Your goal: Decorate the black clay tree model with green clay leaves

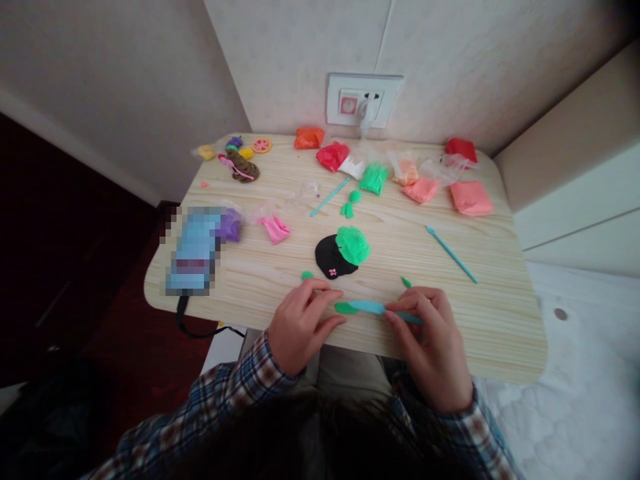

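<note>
My right hand (435, 340) pinches a light-blue plastic clay knife (367, 307) near its middle. The knife's blade lies over the right part of a flat green clay leaf shape (343, 308) on the table. Beside the leaf's left end is my left hand (303, 323), thumb and forefinger apart on either side of it; I cannot tell whether they touch it. Just beyond the hands sits a black clay shape (327, 259) with a ruffled green clay piece (353, 245) on its right and a small pink flower at its front. Small green clay bits (407, 282) lie near both hands.
A phone-like device (194, 250) with a dark cable rests at the table's left. Bags of coloured clay, such as green (374, 178) and pink (275, 229), line the back and left. Two blue tools (453, 255) and a brown clay figure (243, 167) lie around. A wall socket (365, 100) is behind.
</note>
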### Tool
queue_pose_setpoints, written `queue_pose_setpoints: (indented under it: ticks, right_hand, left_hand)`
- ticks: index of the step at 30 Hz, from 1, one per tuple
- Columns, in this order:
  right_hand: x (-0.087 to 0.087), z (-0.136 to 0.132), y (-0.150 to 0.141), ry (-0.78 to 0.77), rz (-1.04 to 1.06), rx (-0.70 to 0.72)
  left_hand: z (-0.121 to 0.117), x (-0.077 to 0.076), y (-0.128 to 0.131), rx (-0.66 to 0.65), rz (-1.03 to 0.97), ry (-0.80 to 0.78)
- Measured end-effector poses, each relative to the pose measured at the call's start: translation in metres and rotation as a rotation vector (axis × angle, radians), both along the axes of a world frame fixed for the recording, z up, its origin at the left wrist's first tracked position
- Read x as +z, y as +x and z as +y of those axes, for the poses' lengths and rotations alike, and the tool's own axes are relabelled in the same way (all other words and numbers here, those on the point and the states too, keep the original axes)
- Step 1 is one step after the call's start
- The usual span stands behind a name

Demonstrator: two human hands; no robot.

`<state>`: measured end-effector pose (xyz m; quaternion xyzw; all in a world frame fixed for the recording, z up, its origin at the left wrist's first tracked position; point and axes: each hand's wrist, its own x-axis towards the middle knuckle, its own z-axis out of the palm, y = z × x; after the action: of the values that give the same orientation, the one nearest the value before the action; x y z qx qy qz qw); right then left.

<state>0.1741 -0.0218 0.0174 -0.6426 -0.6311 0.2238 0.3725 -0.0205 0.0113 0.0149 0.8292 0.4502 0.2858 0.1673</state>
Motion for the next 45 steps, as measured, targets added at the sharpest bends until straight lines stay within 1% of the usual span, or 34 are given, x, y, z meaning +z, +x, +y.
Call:
queue_pose_setpoints:
  ticks: [5, 7, 13, 15, 19, 25, 30, 33, 37, 39, 42, 45]
  right_hand:
    - [0.0, 0.006, -0.019, -0.045, -0.022, -0.005]
    - [-0.001, 0.007, -0.023, -0.036, -0.037, -0.007]
    - [-0.001, 0.008, -0.025, 0.013, -0.234, -0.002]
    - [0.0, 0.009, -0.023, -0.002, -0.199, 0.012]
    - [0.0, 0.01, -0.019, -0.025, -0.034, 0.039]
    - [-0.003, 0.005, -0.025, 0.04, -0.194, 0.048]
    - [-0.005, 0.006, -0.018, 0.011, -0.026, 0.013]
    - [-0.005, 0.006, -0.007, 0.008, 0.04, -0.04]
    - [-0.003, 0.004, 0.008, 0.054, 0.17, -0.149]
    - [-0.002, 0.002, 0.012, 0.057, 0.188, -0.189]
    - [-0.003, -0.001, 0.015, 0.044, 0.175, -0.206]
    - [-0.005, -0.002, 0.014, 0.024, 0.194, -0.221]
  left_hand:
    - [-0.002, 0.002, -0.004, 0.021, -0.026, -0.015]
    - [-0.003, 0.001, -0.004, 0.021, -0.037, -0.002]
    - [-0.004, -0.002, -0.005, 0.01, -0.042, 0.04]
    - [-0.004, -0.002, -0.006, 0.017, -0.048, 0.027]
    - [-0.004, -0.001, -0.007, 0.027, -0.068, 0.007]
    - [-0.005, 0.001, -0.009, 0.028, -0.091, 0.0]
    - [-0.006, 0.002, -0.009, 0.021, -0.085, -0.016]
    - [-0.005, 0.001, -0.004, 0.019, -0.057, -0.007]
    - [-0.002, -0.001, 0.004, 0.015, -0.017, 0.001]
    - [-0.001, -0.001, 0.009, 0.024, -0.015, 0.0]
    - [0.001, 0.001, 0.013, 0.022, -0.019, 0.013]
    - [0.001, 0.002, 0.016, -0.008, 0.008, 0.076]
